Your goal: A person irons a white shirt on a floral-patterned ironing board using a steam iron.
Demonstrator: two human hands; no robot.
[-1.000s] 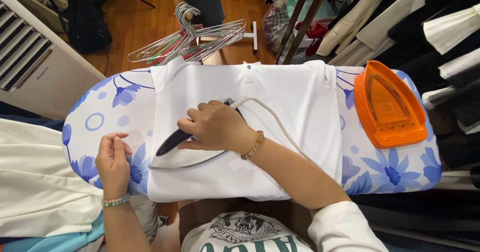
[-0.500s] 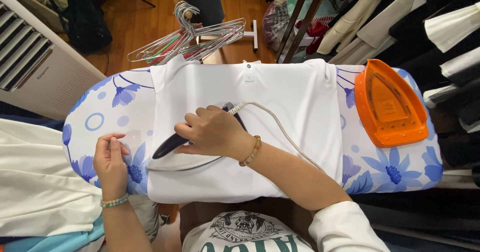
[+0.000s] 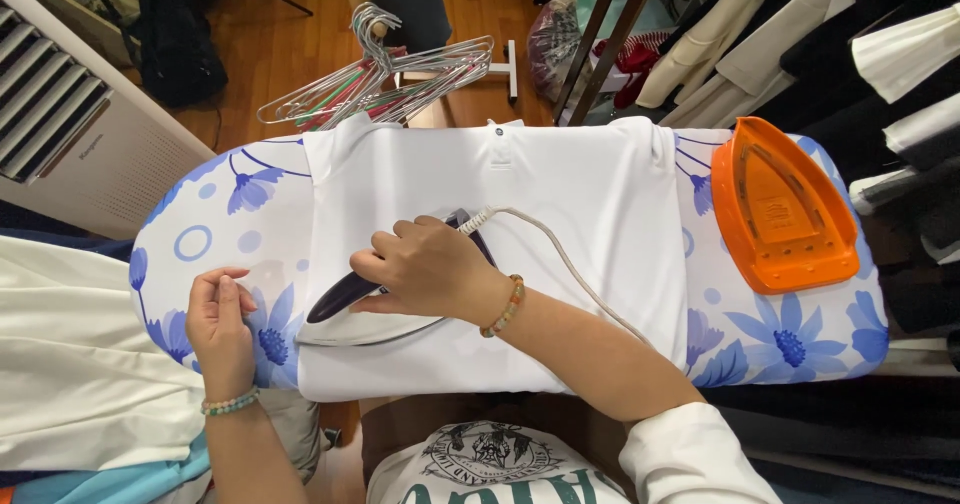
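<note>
A white shirt [image 3: 560,194] lies flat across an ironing board [image 3: 215,229] with a white cover printed with blue flowers. My right hand [image 3: 425,264] grips the dark handle of an iron [image 3: 345,314], which rests flat on the shirt's near left part. A pale cord [image 3: 560,254] runs from the iron's back across the shirt. My left hand [image 3: 220,324] pinches the shirt's left edge on the board, fingers closed on the fabric.
An orange iron rest [image 3: 780,209] sits on the board's right end. Wire hangers [image 3: 390,74] are piled beyond the board. A white appliance with vents [image 3: 70,134] stands at left. Hanging clothes [image 3: 850,34] crowd the right; cream fabric [image 3: 70,364] lies lower left.
My right hand has slid the iron slightly toward the near left of the shirt. My left hand has stayed at the shirt's left edge.
</note>
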